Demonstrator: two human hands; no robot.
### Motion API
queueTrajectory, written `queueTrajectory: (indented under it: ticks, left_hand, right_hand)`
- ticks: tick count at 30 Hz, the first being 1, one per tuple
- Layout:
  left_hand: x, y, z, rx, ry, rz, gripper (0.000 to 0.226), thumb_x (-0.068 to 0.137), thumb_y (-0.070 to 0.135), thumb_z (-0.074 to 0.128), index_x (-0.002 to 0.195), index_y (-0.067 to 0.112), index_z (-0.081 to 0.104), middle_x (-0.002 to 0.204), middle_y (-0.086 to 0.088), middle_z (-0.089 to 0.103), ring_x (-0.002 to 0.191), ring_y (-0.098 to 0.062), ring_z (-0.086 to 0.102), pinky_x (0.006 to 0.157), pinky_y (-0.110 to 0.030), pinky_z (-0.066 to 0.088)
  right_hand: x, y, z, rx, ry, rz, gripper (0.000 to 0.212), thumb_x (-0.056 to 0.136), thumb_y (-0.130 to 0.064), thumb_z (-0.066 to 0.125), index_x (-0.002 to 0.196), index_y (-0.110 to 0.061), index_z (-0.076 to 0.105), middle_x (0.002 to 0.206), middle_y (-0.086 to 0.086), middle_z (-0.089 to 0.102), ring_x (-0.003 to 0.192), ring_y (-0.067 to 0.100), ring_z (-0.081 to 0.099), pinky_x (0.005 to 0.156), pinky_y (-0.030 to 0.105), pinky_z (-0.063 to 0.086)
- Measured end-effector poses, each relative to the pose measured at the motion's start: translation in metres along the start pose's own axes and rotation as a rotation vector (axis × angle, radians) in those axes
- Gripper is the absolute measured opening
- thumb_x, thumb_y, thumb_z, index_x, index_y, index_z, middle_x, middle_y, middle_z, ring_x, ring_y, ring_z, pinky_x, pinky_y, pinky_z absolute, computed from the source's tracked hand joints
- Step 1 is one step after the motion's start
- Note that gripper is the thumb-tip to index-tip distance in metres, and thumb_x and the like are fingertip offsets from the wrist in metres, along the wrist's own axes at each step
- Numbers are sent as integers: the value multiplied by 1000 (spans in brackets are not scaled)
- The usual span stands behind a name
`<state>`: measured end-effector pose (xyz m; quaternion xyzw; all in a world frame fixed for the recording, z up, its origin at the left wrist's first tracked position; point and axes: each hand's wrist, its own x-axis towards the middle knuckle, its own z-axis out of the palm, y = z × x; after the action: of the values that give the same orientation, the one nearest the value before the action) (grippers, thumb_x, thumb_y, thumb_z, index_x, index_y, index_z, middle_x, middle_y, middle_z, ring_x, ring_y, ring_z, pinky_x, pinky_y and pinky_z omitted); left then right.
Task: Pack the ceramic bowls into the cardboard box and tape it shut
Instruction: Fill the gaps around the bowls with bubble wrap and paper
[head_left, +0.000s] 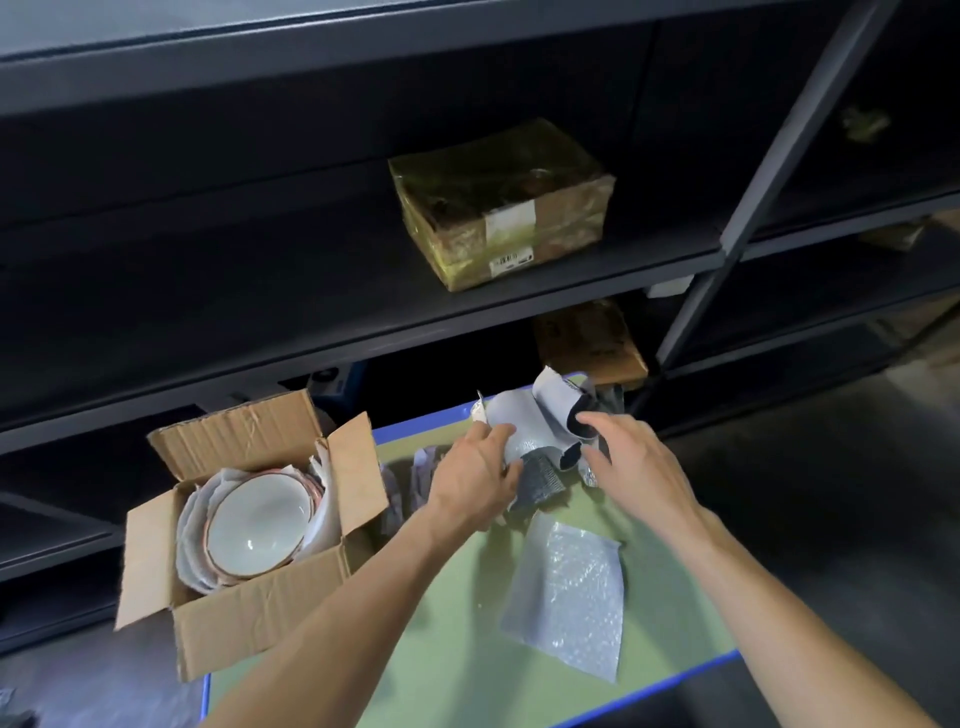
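Observation:
An open cardboard box (244, 618) stands at the left corner of the green table (447, 644), flaps spread. Inside it lies a white ceramic bowl (257, 525) with a brown rim, on top of other bowls wrapped in white paper. At the table's far end my left hand (480, 470) grips a crumpled sheet of grey and black wrapping material (535, 441). My right hand (631, 457) hovers just right of that sheet, fingers spread and slightly bent, touching its dark edge. No tape is in sight.
A loose bubble wrap sheet (569, 597) lies on the table near my right forearm. More wrapping scraps (415, 467) sit behind the box. Dark metal shelving (311, 291) rises behind, holding a taped parcel (501, 202) and a flat carton (589, 338) lower down.

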<state>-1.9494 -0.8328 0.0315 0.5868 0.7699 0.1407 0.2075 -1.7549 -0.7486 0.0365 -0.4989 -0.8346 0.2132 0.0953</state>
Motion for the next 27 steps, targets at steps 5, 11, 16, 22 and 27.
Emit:
queueTrajectory:
  ticks: [5, 11, 16, 22, 27]
  left_hand:
    - [3, 4, 4, -29, 9, -18, 49, 99, 36, 52, 144, 20, 45, 137, -8, 51, 121, -29, 52, 102, -40, 43]
    - [-8, -7, 3, -91, 57, -40, 47, 99, 33, 53, 144, 18, 47, 134, -8, 54, 122, -27, 51, 101, -35, 37]
    - [-8, -9, -6, -139, 92, -59, 49, 99, 31, 54, 146, 19, 45, 134, -6, 55, 121, -26, 52, 100, -34, 36]
    - [-6, 1, -13, -140, 111, -41, 56, 98, 35, 55, 150, 24, 37, 136, -6, 51, 122, -26, 52, 98, -34, 35]
    - [-10, 1, -3, -155, 63, 0, 51, 98, 37, 53, 147, 25, 43, 135, -7, 51, 120, -27, 51, 101, -37, 41]
  right_hand:
    - [39, -10, 1, -44, -193, 2, 44, 100, -35, 54, 143, -31, 48, 133, -1, 55, 119, 32, 46, 93, 48, 48]
    - [44, -18, 7, -24, -115, 2, 32, 99, -27, 52, 128, -17, 63, 128, 0, 63, 117, 28, 52, 94, 43, 47]
    - [33, -26, -5, 112, 41, -85, 28, 99, -22, 56, 125, -20, 66, 117, -5, 66, 103, 20, 62, 87, 40, 52]
    - [21, -32, -12, 295, 118, -55, 24, 96, -21, 61, 117, -27, 70, 103, -15, 66, 90, 8, 61, 84, 32, 53]
    - [10, -29, -14, 467, 124, 39, 21, 95, -18, 61, 110, -29, 72, 106, -15, 69, 95, 6, 63, 82, 25, 52]
